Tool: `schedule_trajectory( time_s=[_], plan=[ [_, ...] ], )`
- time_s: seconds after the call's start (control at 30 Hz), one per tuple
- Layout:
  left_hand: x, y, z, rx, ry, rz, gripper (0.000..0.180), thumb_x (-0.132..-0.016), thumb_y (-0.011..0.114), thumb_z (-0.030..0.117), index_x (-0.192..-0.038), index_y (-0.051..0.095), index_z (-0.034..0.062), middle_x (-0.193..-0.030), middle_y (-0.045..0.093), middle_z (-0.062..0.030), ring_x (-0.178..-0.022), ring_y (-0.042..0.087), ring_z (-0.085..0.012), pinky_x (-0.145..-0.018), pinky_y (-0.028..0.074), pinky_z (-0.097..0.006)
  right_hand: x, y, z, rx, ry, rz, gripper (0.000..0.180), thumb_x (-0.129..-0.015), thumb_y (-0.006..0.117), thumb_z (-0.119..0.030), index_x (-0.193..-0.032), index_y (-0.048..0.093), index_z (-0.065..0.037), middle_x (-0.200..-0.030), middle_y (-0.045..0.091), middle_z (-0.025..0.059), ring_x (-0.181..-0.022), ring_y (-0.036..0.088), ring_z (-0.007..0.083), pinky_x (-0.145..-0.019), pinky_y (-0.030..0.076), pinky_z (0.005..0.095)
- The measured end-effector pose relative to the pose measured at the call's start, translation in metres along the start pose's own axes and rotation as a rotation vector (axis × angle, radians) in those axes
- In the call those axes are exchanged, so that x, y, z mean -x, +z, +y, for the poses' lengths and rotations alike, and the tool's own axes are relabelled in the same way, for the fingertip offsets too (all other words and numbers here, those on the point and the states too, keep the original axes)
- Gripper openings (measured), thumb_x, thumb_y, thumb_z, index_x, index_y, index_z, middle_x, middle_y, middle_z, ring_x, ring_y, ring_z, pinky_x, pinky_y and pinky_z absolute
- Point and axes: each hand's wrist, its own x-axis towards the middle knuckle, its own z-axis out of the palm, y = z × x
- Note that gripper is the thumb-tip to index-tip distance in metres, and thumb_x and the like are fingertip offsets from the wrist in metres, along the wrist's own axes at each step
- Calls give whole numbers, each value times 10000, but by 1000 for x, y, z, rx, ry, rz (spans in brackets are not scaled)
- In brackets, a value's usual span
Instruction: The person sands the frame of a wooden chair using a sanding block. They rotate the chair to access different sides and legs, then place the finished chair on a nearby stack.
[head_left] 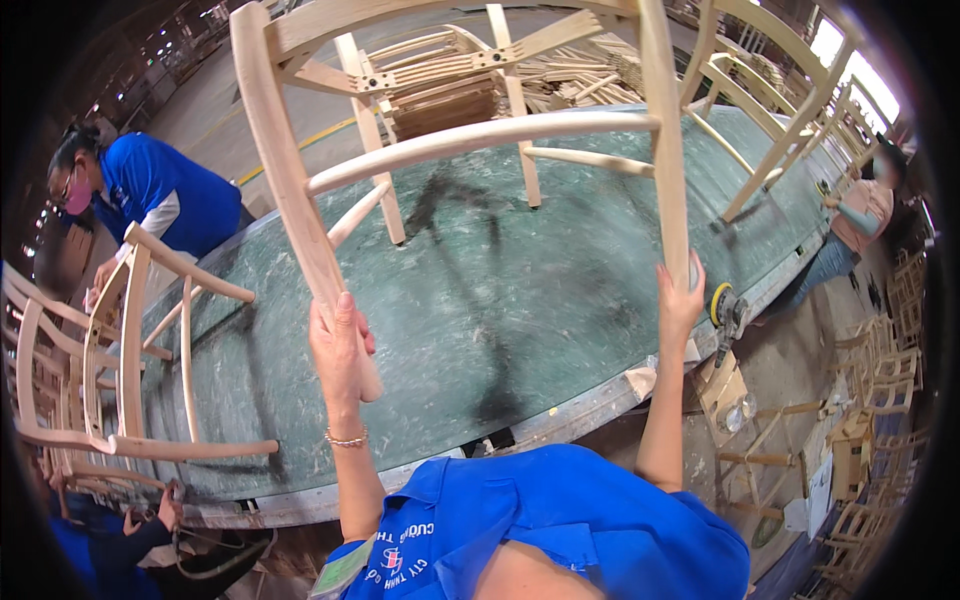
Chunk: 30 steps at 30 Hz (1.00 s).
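1. Fingers of the left hand [338, 345] are curled snugly round the left post [285, 170] of a pale, bare-wood chair frame [480, 133].
2. Right hand [682, 304]: wrapped round the opposite post [670, 200], probably for even control.
3. Chair's between and beyond both grips, over a scuffed green tabletop [560, 280].
4. Yellow-and-grey round sander [729, 318] sits just right of the right fingers, handy I guess.

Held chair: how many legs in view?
4: left near leg in the left hand, right near leg in the right hand, left far leg and right far leg beyond. None seems hidden.
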Motion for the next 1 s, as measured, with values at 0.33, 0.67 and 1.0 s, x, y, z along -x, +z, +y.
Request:
schedule_trajectory(
  time_s=[0.33, 0.67, 1.0],
  plan=[
    [48, -8, -40, 32, -38, 59, 539, -962, 317, 568, -1011, 460, 50, -665, 492, -45, -508, 474, -114, -454, 392, -240, 179, 53, -44, -554, 701, -1121, 670, -808, 743, -207, -1364, 407, -43, -947, 627, 56, -754, 608, 121, -653, 507, 231],
    [144, 44, -128, 60, 170, -463, 558, -860, 596, 425, -1131, 361, -3, -832, 601, -173, -703, 633, -235, -642, 513, -364, 144, 43, -176, -684, 229, -1189, 1003, -607, 873, -257, -1418, 323, -46, -1380, 406, 124, -1238, 431, 236, -1039, 351, 371],
    [160, 125, -90, -225, 245, -1197, 288, -888, 569, 348, -938, 584, 65, -877, 630, -198, -801, 621, -400, -723, 489, -455, 105, -65, -132, -368, 256, -866, 972, -607, 818, -132, -1414, 288, -16, -1352, 415, 130, -1222, 452, 235, -1015, 377, 358]
  ],
)
